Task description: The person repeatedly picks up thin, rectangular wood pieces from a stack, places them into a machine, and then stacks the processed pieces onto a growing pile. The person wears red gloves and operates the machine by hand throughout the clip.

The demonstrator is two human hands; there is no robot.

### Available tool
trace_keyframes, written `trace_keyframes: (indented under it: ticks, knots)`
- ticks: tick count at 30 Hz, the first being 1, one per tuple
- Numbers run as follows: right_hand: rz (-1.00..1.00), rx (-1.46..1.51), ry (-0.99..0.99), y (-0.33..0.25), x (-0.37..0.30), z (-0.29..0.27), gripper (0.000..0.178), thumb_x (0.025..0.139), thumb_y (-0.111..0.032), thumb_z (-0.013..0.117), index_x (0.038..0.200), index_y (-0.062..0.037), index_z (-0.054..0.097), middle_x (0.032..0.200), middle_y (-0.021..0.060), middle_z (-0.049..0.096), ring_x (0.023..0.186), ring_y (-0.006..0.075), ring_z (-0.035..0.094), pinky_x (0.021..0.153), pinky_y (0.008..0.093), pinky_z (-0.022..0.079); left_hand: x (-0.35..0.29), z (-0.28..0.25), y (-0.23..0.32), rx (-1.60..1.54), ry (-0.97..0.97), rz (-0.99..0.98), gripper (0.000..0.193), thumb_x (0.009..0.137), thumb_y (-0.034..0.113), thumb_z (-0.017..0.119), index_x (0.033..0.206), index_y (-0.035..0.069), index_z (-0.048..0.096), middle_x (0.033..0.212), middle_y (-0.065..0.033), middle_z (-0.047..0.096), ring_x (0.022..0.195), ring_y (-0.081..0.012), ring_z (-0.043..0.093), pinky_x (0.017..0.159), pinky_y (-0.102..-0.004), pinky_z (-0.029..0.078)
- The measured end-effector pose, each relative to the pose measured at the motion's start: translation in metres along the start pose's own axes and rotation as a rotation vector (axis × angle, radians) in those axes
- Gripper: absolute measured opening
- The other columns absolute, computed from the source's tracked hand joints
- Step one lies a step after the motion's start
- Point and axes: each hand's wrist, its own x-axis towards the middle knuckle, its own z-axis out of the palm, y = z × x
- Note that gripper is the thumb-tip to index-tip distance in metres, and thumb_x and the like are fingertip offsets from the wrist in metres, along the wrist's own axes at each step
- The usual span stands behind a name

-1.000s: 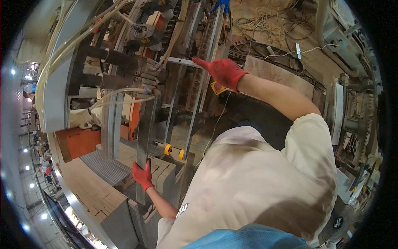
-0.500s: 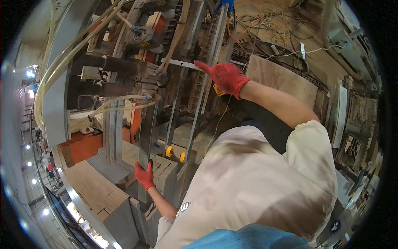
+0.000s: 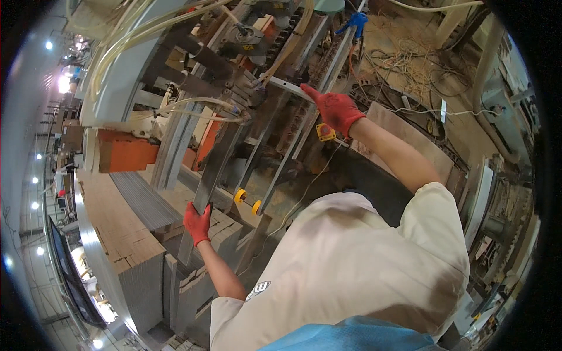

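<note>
My left hand (image 3: 198,223), in a red glove, is closed around the edges of a long, flat grey strip (image 3: 214,167). The strip slants from the machine down past a stack of boards. My right hand (image 3: 337,111), also gloved in red, lies over a narrow pale metal bar (image 3: 288,86) with holes in it. One digit stretches along that bar while the others curl out of sight beneath the hand. Two parallel metal rails (image 3: 285,164) run under the bar, with yellow rollers (image 3: 240,196) at their near ends.
Stacked boards (image 3: 120,225) stand at the left, below an orange machine part (image 3: 129,151). Clear hoses (image 3: 126,55) loop over the machine. A yellow box with a red button (image 3: 325,132) sits beside my right hand. Tangled cords (image 3: 404,61) litter the floor at the far right.
The whole view has tilted and shifted, so the machine and rails appear farther right. Both hands keep their places on the strip and the bar.
</note>
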Motion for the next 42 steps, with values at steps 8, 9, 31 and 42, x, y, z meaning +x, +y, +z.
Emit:
trace_keyframes:
  ticks: [8, 9, 31, 42]
  knots:
    - [-0.041, 0.002, 0.034, 0.01, 0.006, 0.013, 0.095, 0.09, 0.001, 0.058, 0.168, -0.0278, 0.011, 0.082, 0.0171, 0.071, 0.069, 0.0335, 0.068, 0.063, 0.0498, 0.054, 0.0, -0.006, 0.014, 0.08, -0.047, -0.095, 0.062, 0.077, 0.053, 0.082, 0.117, 0.011, 0.061, 0.112, -0.0128, 0.069, 0.103, -0.0372, 0.065, 0.086, -0.054, 0.045]
    - [-0.05, -0.027, 0.05, 0.01, 0.009, 0.015, 0.095, 0.09, 0.0, 0.058, 0.168, -0.0277, 0.011, 0.081, 0.0172, 0.07, 0.068, 0.0332, 0.067, 0.061, 0.0497, 0.053, -0.002, -0.006, 0.016, 0.111, -0.044, -0.101, 0.063, 0.076, 0.053, 0.082, 0.12, 0.013, 0.06, 0.114, -0.0114, 0.068, 0.105, -0.0362, 0.065, 0.088, -0.0545, 0.044]
    - [-0.082, 0.827, 0.328, 0.032, -0.01, 0.023, 0.062, 0.101, -0.018, 0.058, 0.159, -0.0233, 0.038, 0.114, 0.0153, 0.074, 0.092, 0.0275, 0.071, 0.073, 0.0425, 0.054, -0.016, -0.006, 0.018, 0.025, -0.104, -0.219, 0.062, 0.074, 0.041, 0.083, 0.128, 0.019, 0.061, 0.119, -0.0061, 0.068, 0.113, -0.0322, 0.063, 0.093, -0.053, 0.043]
    - [-0.047, 0.934, 0.422, 0.127, 0.066, 0.044, 0.047, 0.103, -0.019, 0.063, 0.147, -0.0069, 0.053, 0.139, 0.0114, 0.058, 0.121, 0.0211, 0.058, 0.099, 0.0366, 0.048, -0.104, -0.03, 0.074, -0.157, -0.233, -0.412, 0.072, 0.07, 0.049, 0.086, 0.131, 0.02, 0.061, 0.127, -0.0066, 0.066, 0.119, -0.0282, 0.062, 0.099, -0.0503, 0.042]
